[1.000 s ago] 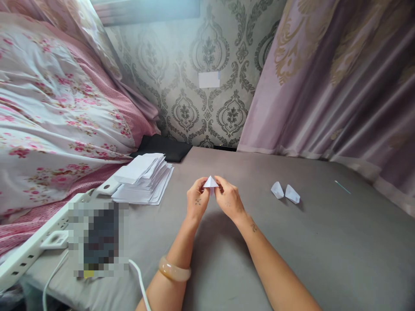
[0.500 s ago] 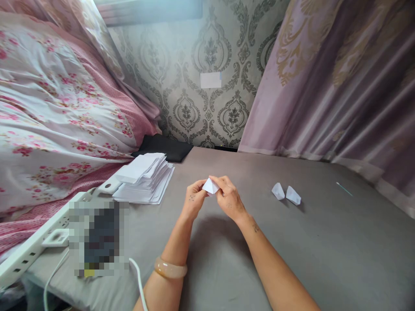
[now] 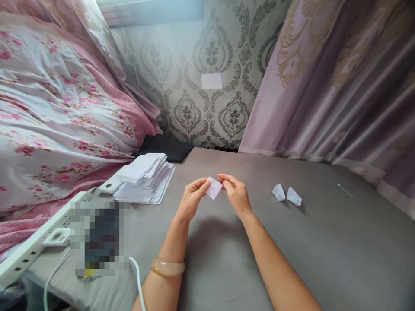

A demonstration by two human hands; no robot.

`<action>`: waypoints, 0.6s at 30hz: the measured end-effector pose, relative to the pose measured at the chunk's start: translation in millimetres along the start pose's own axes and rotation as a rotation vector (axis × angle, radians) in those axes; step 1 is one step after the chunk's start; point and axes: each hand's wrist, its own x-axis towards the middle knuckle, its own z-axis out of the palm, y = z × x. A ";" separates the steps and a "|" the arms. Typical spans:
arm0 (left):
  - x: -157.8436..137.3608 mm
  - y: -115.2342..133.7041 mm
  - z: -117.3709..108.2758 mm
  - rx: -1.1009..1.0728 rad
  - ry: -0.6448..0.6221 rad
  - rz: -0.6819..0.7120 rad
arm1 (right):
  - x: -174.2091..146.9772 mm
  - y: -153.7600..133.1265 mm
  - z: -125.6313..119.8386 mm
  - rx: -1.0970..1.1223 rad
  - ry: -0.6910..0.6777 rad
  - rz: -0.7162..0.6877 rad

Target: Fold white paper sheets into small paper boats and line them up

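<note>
A small folded piece of white paper, square with one corner pointing down, is held up above the grey surface. My left hand pinches its left corner between thumb and fingers. At its right corner, the thumb and fingertips of my right hand are closed on the edge. Off to the right lie two folded paper pieces, a left one and a right one, side by side. A stack of white paper sheets sits to the left of my hands.
A white power strip runs along the left edge, with a white cable near my left forearm. Behind the stack lies a black flat item. A thin cotton swab lies far right. Floral bedding and a curtain flank the surface.
The folded paper has turned from a peaked, triangular look to a flat square facing me. My right hand has shifted a little to the right, off the paper's top to its right corner.
</note>
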 end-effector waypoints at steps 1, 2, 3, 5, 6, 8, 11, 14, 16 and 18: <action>-0.6 0.8 1.2 0.020 -0.023 0.029 | 1.6 -1.8 -1.6 0.060 -0.005 0.066; -1.3 1.4 2.2 0.037 -0.043 0.049 | 2.7 -3.7 -3.4 0.091 -0.022 0.110; -2.1 1.9 3.2 0.048 -0.061 0.060 | 3.1 -5.6 -5.0 0.101 -0.038 0.131; -3.4 2.2 4.8 0.057 -0.096 0.060 | 2.8 -7.9 -7.2 0.090 -0.048 0.132; -4.0 2.2 5.6 0.061 -0.116 0.053 | 2.4 -8.0 -7.6 0.079 -0.050 0.124; -4.8 2.3 7.2 0.076 -0.144 0.031 | 1.9 -5.7 -7.1 0.059 -0.051 0.103; -5.0 2.9 8.7 0.133 -0.119 -0.016 | 2.3 0.8 -4.5 0.057 -0.016 0.120; -3.8 1.9 6.8 0.199 -0.069 -0.073 | 2.9 4.6 -4.6 0.136 0.016 0.228; -2.1 -0.6 3.1 0.208 -0.031 -0.152 | 2.2 4.6 -8.5 0.212 -0.039 0.352; -0.2 -4.5 -1.5 0.196 0.022 -0.244 | 0.6 4.5 -14.7 0.265 -0.157 0.502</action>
